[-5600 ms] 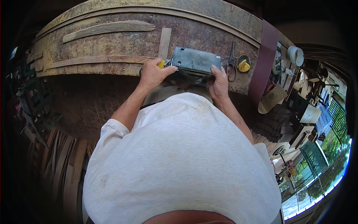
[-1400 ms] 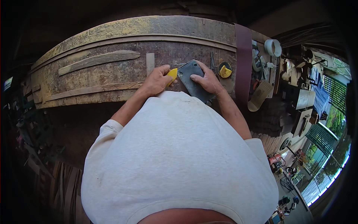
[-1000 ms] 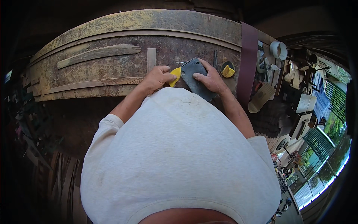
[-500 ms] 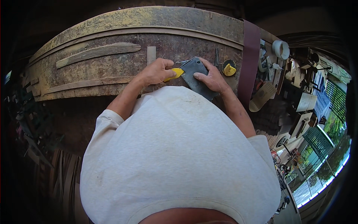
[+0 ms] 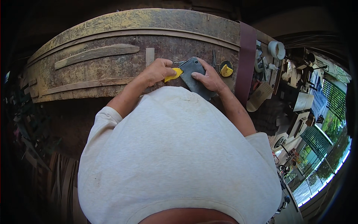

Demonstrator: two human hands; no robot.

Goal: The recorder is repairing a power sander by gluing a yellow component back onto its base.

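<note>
My left hand [image 5: 158,71] pinches a small, flat yellow piece [image 5: 172,75] with a pointed end, possibly folded sheet or a scraper. Its tip meets the left edge of a dark grey rectangular plate [image 5: 195,74] with a hole near its upper corner. My right hand [image 5: 210,79] grips this plate from the right, thumb on its face, fingers behind. The plate is tilted over the bench's near edge, close to my shirt. A thin light rod [image 5: 180,62] shows just left of the plate's top. Right of my right hand lies a round dark disc with a yellow lump [image 5: 226,70] on it.
The worn wooden bench [image 5: 119,69] carries a curved wood piece [image 5: 97,55], long thin strips [image 5: 89,84] and a small upright block [image 5: 150,56]. A maroon band [image 5: 245,56] hangs across its right end. Beyond are a white roll [image 5: 276,50] and a tan board [image 5: 260,97].
The whole view has shifted slightly, with the bench items a little further left. Both hands keep their holds, and the yellow piece shows a broader face beside the plate.
</note>
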